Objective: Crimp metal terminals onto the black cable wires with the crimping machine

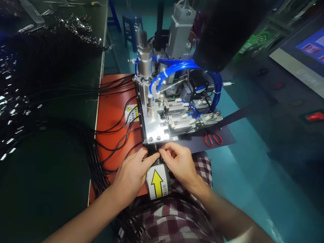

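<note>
My left hand [133,170] is at the front edge of a metal machine [154,130], its fingers bent and a fingertip pressed close to my right fingertips. My right hand [181,162] is closed in a pinch just beside it. Whatever lies between the fingers is too small and covered to make out. Right below them sits a feeder block with a white label and yellow arrow [157,184]. Several thin black cables [118,143] run over an orange-red board [115,111] along the machine's left side.
A dark table at left bears heaps of black cables [50,44] with shiny metal ends. Blue air tubes [182,64] arch over the machine. Red-handled scissors [213,139] lie at its right. A screen [310,49] stands far right, and a blue stool [130,28] behind.
</note>
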`<state>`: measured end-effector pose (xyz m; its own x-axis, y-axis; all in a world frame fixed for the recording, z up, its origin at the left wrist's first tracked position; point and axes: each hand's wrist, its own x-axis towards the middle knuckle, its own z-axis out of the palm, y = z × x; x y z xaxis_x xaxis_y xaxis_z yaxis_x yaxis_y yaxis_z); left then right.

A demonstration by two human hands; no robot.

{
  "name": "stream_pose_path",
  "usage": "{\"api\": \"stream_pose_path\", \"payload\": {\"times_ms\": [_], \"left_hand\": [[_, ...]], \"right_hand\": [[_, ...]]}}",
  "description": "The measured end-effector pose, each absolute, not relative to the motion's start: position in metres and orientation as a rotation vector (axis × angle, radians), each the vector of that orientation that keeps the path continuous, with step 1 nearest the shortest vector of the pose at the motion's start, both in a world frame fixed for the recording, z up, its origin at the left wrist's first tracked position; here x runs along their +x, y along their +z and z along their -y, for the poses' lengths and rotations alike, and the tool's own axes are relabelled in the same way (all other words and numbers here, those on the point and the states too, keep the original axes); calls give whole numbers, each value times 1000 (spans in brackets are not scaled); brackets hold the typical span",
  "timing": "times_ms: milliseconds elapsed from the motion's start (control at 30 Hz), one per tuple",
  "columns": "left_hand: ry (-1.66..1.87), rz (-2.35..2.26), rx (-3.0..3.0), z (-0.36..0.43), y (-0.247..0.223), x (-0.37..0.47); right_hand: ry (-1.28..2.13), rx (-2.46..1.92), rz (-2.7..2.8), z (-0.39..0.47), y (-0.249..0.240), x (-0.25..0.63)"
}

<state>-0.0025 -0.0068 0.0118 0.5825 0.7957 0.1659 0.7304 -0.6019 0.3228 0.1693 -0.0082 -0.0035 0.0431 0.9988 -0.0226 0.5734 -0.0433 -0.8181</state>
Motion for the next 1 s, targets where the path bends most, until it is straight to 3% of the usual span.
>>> {"api": "stream_pose_path", "payload": {"times_ms": [133, 500, 733, 900, 1000], "left_hand": [[483, -1241, 2552, 7, 14, -2], [436, -1257, 2569, 5, 15, -1], [436, -1255, 2532, 5, 16, -2], [497, -1243, 2547, 4, 13, -3], [497, -1239, 2531, 5, 12, -3]], "right_hand": [[874, -1656, 1566, 10, -6, 173], [1537, -1514, 957, 6, -24, 178], [1326, -1613, 1177, 29, -10, 173], [860, -1683, 1587, 24, 6, 171], [943, -1635, 1580, 14, 3, 177]]}}
